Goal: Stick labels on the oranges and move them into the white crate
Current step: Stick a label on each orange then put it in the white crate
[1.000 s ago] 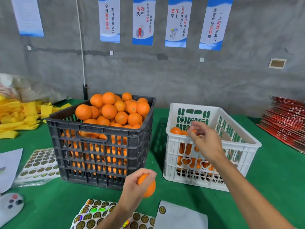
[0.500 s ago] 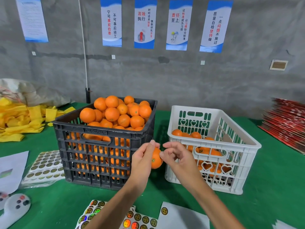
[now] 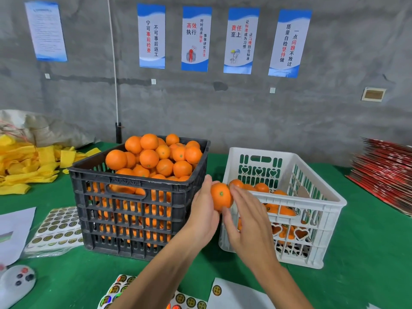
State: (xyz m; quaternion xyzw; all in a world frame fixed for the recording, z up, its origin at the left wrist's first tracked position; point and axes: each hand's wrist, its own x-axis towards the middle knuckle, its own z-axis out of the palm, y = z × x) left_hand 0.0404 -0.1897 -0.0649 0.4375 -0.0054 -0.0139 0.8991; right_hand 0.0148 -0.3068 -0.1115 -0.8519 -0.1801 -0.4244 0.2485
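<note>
I hold one orange [image 3: 220, 198] in front of the gap between the two crates. My left hand [image 3: 204, 214] grips it from the left, fingers curved round its back. My right hand [image 3: 247, 221] lies against its right side with straight fingers. The black crate [image 3: 138, 181] on the left is heaped with oranges [image 3: 149, 158]. To the right, the white crate [image 3: 312, 181] holds several oranges [image 3: 262, 187] in its lower part. A sheet of round labels [image 3: 124, 286] lies at the near edge, under my left forearm.
Another label sheet [image 3: 58, 226] lies left of the black crate, beside white paper. A white backing sheet [image 3: 234, 295] with one label lies near my right forearm. Yellow foam nets [image 3: 22, 161] pile up at far left; red flat packs [image 3: 388, 175] stack at far right.
My left hand raised the orange from low over the labels to crate height. My right hand came back from the white crate and now lies flat against the orange.
</note>
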